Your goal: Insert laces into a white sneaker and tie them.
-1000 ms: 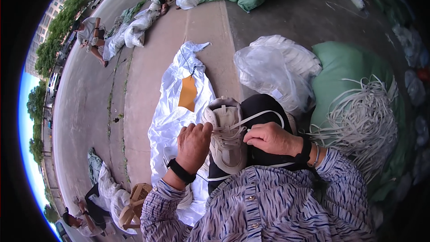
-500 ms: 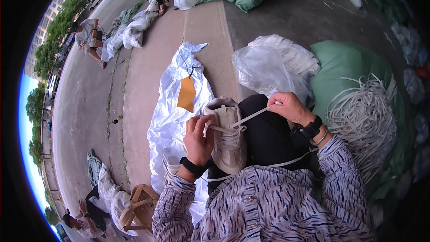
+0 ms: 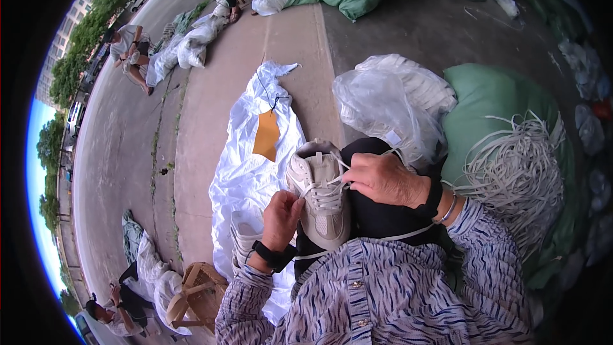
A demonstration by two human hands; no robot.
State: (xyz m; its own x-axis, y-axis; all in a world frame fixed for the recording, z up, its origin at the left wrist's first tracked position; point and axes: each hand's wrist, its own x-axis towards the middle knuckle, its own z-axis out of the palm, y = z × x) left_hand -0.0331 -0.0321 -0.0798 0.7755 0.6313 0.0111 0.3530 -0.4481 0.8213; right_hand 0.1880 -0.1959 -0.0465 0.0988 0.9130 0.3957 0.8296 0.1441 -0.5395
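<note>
A beige-grey sneaker [image 3: 327, 217] rests on my lap with its toe toward me, its pale flat shoelace [image 3: 327, 199] threaded through several lower eyelets. My right hand [image 3: 389, 181] is closed at the shoe's right upper edge, pinching the lace near an upper eyelet. On the left side of the shoe, my left hand [image 3: 281, 218] pinches the lace between thumb and finger; the fingertips partly hide it. Another length of pale lace crosses my dark trousers below the right hand.
White sheeting [image 3: 223, 172] with a yellow-orange piece [image 3: 266, 135] lies left of me, pale shoes [image 3: 246, 230] on it. A clear bag [image 3: 389, 102] and a green sack [image 3: 504, 96] with a heap of laces [image 3: 517, 179] stand right. A basket [image 3: 203, 291] is lower left; people sit farther off.
My right hand has come in from the right to the shoe's upper edge, so the lace stretched between is shorter. My left hand has moved slightly down along the shoe's left side.
</note>
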